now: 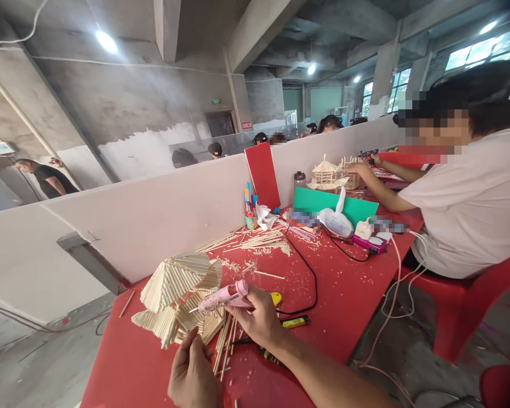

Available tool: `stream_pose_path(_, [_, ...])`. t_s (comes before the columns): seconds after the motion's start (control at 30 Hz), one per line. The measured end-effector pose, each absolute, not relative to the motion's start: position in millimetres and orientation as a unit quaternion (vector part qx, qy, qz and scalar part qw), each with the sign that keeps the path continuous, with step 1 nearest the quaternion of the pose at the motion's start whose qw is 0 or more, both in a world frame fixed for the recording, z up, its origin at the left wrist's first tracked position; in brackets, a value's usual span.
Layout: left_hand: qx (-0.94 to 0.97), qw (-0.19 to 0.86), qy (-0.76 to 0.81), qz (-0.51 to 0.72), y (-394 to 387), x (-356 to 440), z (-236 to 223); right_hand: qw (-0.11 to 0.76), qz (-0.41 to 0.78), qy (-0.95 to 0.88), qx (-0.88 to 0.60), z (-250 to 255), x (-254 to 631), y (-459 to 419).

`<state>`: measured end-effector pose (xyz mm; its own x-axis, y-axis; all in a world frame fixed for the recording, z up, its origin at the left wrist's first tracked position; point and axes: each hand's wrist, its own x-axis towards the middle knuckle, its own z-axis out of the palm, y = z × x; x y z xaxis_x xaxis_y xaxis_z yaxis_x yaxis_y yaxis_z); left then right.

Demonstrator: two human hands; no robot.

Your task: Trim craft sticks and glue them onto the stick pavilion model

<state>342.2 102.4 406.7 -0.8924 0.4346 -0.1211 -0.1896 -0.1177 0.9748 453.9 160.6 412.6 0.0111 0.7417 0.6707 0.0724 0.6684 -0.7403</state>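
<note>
My right hand (pixel 259 317) is wrapped round a pink hot glue gun (pixel 223 297), its metal nozzle pointing left. The nozzle is in front of a small pavilion model (pixel 174 280) made of pale wooden sticks, with a sloping roof above a lower tier; whether it touches cannot be told. Below the nozzle, my left hand (pixel 193 371) is closed with thumb and fingertips pinched, close to the model's lower edge. What it holds, if anything, is too small to make out. Loose wooden sticks (pixel 225 343) lie between my hands, partly hidden by them.
On the red table (pixel 335 306) lie a yellow cutter knife (pixel 295 322), more sticks (pixel 259 241), scraps and a black cable (pixel 310 266). Farther back are a tissue pack (pixel 335 222) and a purple power strip (pixel 369 243). A co-worker (pixel 480 187) sits at right. A white partition (pixel 174 218) borders the table.
</note>
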Motion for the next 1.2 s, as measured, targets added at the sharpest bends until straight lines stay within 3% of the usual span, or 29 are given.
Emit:
stream_pose_path(0.53, [0.099,0.207,0.604,0.763,103.5,343.1,405.9,0.633,0.237,-0.668,-0.311,405.5,454.3,164.2])
stream_pose_path(0.97, [0.053,0.124,0.647,0.75,103.2,340.1,407.6,0.629,0.252,-0.668,-0.308,411.7,458.3,161.2])
stream_pose_path(1.2, [0.06,0.149,0.645,0.747,99.8,343.0,411.6,0.624,0.245,-0.676,-0.307,409.2,461.6,162.1])
